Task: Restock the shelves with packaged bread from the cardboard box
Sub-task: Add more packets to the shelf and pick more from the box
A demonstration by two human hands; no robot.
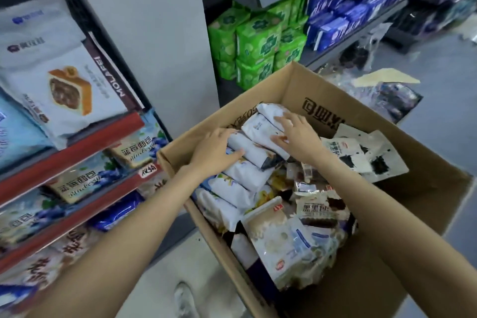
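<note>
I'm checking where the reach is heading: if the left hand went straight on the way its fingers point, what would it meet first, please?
The left hand points right across the white bread packets; it would probably meet the right hand resting there.

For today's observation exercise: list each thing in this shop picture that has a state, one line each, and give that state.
Cardboard box: open, flaps up, still holding many packs.
White bread packs: in the box, lined up in a row along its left side.
Left hand: resting on the white packs, fingers spread.
Right hand: fingers on the far white pack, not lifted.
Left shelves: already stocked with bread packs.
Green packs: stacked on the far shelf.
</note>
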